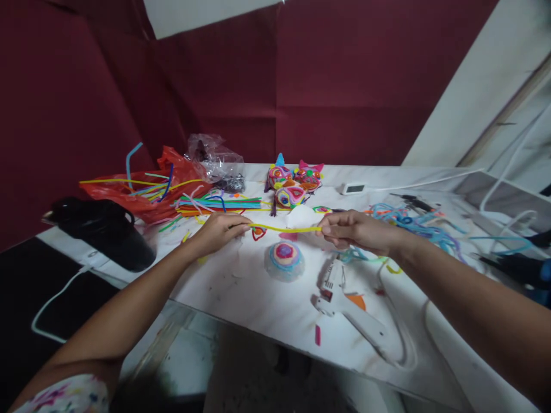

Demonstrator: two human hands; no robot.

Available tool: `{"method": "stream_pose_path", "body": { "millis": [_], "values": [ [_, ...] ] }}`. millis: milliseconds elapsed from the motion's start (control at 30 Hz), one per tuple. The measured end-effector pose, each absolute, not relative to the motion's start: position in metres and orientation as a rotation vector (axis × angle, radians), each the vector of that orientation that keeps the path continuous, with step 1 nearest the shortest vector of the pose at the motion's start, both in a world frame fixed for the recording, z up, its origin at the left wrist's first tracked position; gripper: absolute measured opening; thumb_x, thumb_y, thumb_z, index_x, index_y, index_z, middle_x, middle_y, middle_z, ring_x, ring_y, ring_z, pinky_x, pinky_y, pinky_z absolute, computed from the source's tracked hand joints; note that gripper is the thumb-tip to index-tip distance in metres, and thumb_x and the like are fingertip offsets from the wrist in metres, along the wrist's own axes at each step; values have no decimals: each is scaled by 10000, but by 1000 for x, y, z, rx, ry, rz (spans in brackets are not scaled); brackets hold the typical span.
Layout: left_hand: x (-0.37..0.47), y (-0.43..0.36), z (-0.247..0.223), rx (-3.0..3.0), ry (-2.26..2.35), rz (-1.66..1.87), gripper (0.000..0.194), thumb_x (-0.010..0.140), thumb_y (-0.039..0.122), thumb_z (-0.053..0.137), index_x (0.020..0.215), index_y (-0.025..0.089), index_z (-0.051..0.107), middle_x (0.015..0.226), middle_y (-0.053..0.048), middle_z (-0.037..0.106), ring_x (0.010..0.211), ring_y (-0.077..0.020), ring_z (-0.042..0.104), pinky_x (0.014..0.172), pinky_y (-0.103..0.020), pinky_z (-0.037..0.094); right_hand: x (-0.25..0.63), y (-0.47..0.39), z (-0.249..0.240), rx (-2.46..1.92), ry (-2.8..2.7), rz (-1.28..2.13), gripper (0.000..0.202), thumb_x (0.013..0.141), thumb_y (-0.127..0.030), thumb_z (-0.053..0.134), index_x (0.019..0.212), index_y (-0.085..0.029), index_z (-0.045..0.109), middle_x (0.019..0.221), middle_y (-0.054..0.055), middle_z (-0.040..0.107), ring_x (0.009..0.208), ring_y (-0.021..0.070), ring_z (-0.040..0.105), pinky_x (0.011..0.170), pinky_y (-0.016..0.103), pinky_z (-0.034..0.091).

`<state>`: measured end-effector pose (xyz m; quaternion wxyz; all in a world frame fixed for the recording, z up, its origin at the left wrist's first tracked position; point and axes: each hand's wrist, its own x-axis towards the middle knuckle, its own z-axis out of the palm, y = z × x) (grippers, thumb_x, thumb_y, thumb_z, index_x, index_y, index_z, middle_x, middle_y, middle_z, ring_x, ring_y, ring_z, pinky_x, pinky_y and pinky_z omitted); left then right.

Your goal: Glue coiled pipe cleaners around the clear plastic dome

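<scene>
A yellow pipe cleaner (286, 229) is stretched nearly level between my two hands above the table. My left hand (221, 232) pinches its left end, and my right hand (350, 229) has fingers closed on its right end. Below it, on the table, sits a dome (284, 261) covered in rings of blue, pink, white and purple. A white glue gun (350, 310) lies to the right of the dome, under my right forearm. Behind my hands stands a cluster of colourful decorated pieces (293, 186).
A red plastic bag (172, 160) with pipe cleaners lies at the back left, near a black object (103, 229). Blue strands (422, 226), tools and cables lie on the right. A white device with a display (354, 188) sits at the back.
</scene>
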<state>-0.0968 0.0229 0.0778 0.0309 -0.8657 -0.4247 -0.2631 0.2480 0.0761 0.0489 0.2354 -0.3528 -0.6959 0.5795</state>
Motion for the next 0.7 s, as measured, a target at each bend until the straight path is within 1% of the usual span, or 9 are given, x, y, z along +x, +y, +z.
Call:
{"method": "stream_pose_path", "body": {
  "millis": [100,167,200,267,367,433,567,700],
  "values": [
    [-89,28,72,-2721,-1295,-799,296,850,391,409,868,226,654,713,7,719,558,-116,644,550,-211,486,267,69,43,-1014,-1911,1524,585,684,-716,1089,719,-243,746,666,-36,619,639,137,486,640,299,407],
    [-85,31,69,-2733,-1283,-787,288,844,391,423,867,226,658,759,-7,724,609,-128,660,581,-222,494,278,66,41,-1044,-1969,1440,659,702,-823,1061,694,-243,748,690,-15,651,680,161,530,686,326,456],
    [-83,32,67,-2739,-1276,-780,282,843,388,429,869,227,659,783,-14,725,645,-135,667,604,-227,497,284,65,40,-1060,-2002,1391,703,712,-884,1032,680,-246,738,690,-10,650,688,170,535,694,335,461],
    [-81,33,66,-2752,-1259,-761,266,841,376,438,860,232,660,813,-20,723,697,-143,674,635,-231,498,295,64,38,-1096,-2051,1317,775,724,-977,974,662,-252,707,666,-14,613,678,172,513,673,331,432],
    [-77,32,64,-2781,-1234,-720,233,837,352,453,818,242,658,776,-8,715,693,-137,669,631,-226,489,311,64,33,-1157,-2093,1267,814,731,-1044,925,709,-260,707,649,-37,546,645,159,446,632,312,369],
    [-74,30,64,-2799,-1221,-700,223,836,338,455,788,244,652,747,-2,706,690,-135,664,630,-228,482,320,64,31,-1190,-2125,1225,846,722,-1090,891,732,-261,722,664,-41,527,646,158,436,634,311,363],
    [-65,20,65,-2846,-1207,-697,218,833,336,444,762,267,638,701,12,683,663,-137,649,609,-244,474,333,62,31,-1240,-2159,1034,956,713,-1214,741,721,-258,736,707,-8,553,692,182,486,675,339,413],
    [-53,7,69,-2927,-1211,-776,189,821,343,446,778,312,627,632,36,651,580,-139,622,562,-265,470,343,49,39,-1283,-2177,840,974,759,-1239,655,780,-274,779,713,28,606,715,219,536,712,391,467]
  ]
}}
